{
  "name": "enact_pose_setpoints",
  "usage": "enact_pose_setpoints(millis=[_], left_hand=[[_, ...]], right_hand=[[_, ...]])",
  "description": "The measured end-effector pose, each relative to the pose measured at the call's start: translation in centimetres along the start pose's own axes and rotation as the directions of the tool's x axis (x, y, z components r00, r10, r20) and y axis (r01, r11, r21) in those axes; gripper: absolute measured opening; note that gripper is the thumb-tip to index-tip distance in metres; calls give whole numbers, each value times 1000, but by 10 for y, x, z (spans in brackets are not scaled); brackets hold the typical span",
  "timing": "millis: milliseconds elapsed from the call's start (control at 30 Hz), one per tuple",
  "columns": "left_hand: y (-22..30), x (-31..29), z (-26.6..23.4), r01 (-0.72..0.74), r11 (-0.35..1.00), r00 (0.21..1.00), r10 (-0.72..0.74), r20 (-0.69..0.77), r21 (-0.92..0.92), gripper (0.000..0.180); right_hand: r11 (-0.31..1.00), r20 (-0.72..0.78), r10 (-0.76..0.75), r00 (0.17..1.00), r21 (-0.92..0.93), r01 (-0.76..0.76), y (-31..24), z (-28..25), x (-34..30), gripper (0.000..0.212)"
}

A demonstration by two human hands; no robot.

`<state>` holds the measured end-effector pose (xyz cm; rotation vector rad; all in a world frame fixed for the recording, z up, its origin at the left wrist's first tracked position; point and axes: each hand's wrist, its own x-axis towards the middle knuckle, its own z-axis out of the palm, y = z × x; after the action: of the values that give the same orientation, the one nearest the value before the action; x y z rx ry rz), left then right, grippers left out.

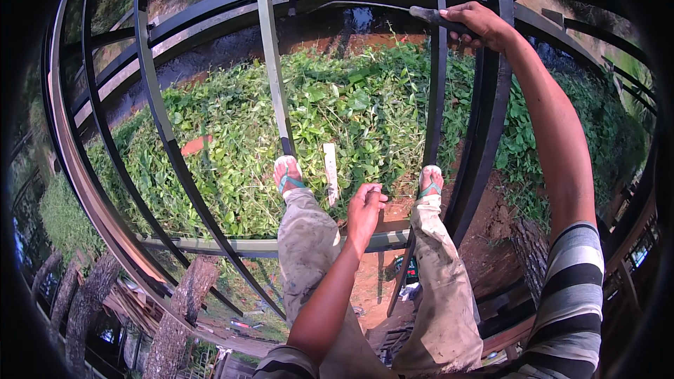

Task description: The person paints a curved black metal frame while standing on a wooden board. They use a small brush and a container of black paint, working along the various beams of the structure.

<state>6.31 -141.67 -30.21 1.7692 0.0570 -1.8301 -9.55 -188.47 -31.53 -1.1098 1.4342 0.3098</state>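
My right hand (481, 24) reaches up and forward, shut on a dark-handled brush (428, 15). The brush tip lies against a thin black metal bar (435, 98) of a steel frame. Just right of it runs a thicker black bar (488, 133). My left hand (366, 205) hangs low between my knees with the fingers curled closed; I can see nothing in it. It hovers just above a grey crossbar (239, 244). My feet, in sandals (288, 177), rest on the frame's bars.
A paler grey-green bar (270, 49) runs up the middle, and curved dark rails (158, 105) sweep along the left. Far below lie green plants (351, 105), red soil (491, 217), a white plank (330, 168) and tree trunks (179, 309).
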Motion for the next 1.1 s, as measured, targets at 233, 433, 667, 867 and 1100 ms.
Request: enact_pose_setpoints(millis=[233,433,667,867,1100], left_hand=[[2,-5,7,57,998,998,-57,10,23,25],[8,0,14,21,999,999,-22,29,50,25],[0,6,5,29,999,1000,-29,4,26,26],[1,-1,9,26,993,1000,-26,7,-118,26],[2,3,11,-34,978,999,35,-3,-205,23]], right_hand=[[980,-150,122,981,-139,-143,44,-111,-96,42],[1000,1,-4,1000,3,4,-9,5,-6,37],[1000,-51,-4,999,-31,2,-19,15,2,36],[962,-259,75,963,-235,-138,49,-117,-114,44],[997,-173,80,982,12,-79,37,-58,-194,43]])
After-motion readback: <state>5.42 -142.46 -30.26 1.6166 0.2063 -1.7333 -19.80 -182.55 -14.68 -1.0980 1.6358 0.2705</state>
